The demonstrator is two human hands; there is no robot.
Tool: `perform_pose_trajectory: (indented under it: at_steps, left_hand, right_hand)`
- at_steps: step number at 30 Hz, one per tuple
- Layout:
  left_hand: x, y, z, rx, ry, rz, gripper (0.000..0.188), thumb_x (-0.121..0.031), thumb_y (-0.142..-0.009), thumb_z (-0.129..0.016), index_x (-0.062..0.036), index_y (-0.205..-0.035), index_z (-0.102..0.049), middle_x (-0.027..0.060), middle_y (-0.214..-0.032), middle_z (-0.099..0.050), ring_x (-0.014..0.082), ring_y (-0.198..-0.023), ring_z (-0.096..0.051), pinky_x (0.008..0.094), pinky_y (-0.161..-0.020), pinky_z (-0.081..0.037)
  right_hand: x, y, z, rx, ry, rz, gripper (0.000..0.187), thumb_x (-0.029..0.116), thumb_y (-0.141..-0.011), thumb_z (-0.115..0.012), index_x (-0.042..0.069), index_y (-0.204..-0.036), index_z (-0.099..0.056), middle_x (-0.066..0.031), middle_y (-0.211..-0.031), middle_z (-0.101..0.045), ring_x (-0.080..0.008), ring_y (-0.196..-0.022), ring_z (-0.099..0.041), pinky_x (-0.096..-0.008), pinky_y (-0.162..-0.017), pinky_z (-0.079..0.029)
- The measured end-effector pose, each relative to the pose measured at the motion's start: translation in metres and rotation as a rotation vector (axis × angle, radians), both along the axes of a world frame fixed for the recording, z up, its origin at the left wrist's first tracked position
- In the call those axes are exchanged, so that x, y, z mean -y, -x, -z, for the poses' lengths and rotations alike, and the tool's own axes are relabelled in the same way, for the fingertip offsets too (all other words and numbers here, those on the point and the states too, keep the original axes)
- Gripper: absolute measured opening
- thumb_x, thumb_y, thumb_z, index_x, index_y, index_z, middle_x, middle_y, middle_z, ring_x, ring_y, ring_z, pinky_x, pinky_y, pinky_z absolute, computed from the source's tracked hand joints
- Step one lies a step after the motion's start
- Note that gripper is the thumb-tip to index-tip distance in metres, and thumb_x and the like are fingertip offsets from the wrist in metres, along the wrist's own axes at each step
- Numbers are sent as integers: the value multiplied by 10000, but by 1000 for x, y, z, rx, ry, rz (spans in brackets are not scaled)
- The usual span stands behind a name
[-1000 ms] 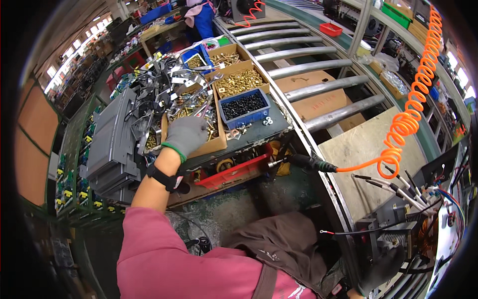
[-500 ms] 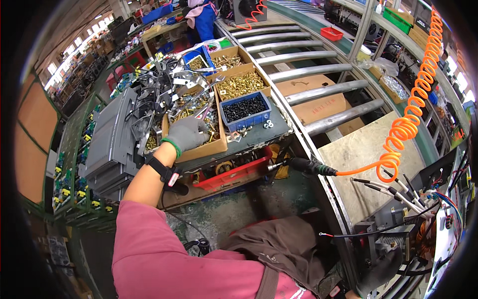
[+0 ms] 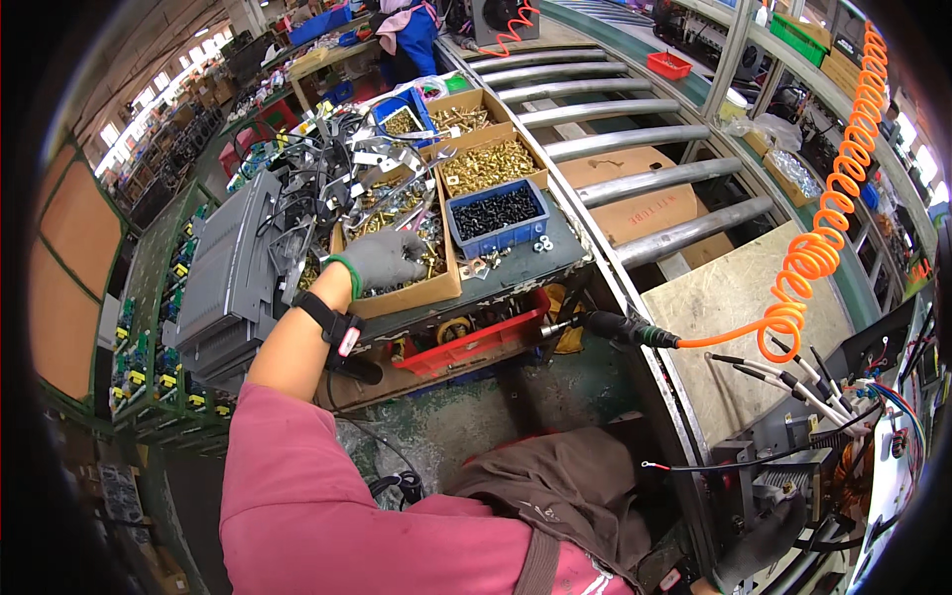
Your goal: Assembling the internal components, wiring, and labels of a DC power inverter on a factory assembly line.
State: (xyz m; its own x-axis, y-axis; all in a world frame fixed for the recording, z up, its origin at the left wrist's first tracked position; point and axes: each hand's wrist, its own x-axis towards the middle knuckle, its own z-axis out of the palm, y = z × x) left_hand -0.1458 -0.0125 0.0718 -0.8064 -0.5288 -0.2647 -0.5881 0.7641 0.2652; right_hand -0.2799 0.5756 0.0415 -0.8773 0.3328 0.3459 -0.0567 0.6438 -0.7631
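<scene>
My left hand (image 3: 382, 260), gloved, fingers curled down in cardboard box (image 3: 407, 296) of small metal parts; hold unclear. Blue bin (image 3: 496, 213) w/ black screws just right of fingers. Better pinch one pc only. Right hand not visible.

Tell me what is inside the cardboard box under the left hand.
The cardboard box holds brass-coloured screws and bent metal brackets. The gloved left hand covers the nearer part, so what lies beneath it cannot be seen.

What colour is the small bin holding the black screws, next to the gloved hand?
Blue; the bin of black screws shows best in the head view, right of the gloved left hand.
</scene>
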Motion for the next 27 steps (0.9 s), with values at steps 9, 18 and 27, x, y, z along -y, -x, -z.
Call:
perform_pose_trajectory:
  at_steps: [9, 18, 27]
  left_hand:
    - [-6, -15, 4, -199, 38, -83, 322, -316, -773, -657, -49, -948, -701, 138, -844, -677, 272, -798, -652, 374, -749, -504]
    - [14, 19, -20, -407, -5, -214, 261, -226, -791, -578, -65, -938, -722, 122, -842, -700, 231, -714, -668, 335, -725, -529]
    - [58, 27, -16, -232, 310, -234, 305, -274, -850, -511, -123, -1038, -698, 158, -1069, -665, 337, -987, -624, 392, -904, -469]
  right_hand:
    - [-10, 2, 7, -65, -225, -49, 401, 216, -1001, -431, -98, -1239, -505, -208, -1237, -553, -307, -1136, -538, -363, -971, -408]
    - [-6, 2, 3, -40, -186, -25, 403, 228, -1003, -440, -88, -1244, -507, -195, -1229, -558, -291, -1134, -541, -355, -968, -412]
    - [-8, 4, 8, -27, -8, -18, 400, 238, -1007, -435, -67, -1255, -509, -181, -1242, -554, -271, -1140, -541, -358, -958, -424]
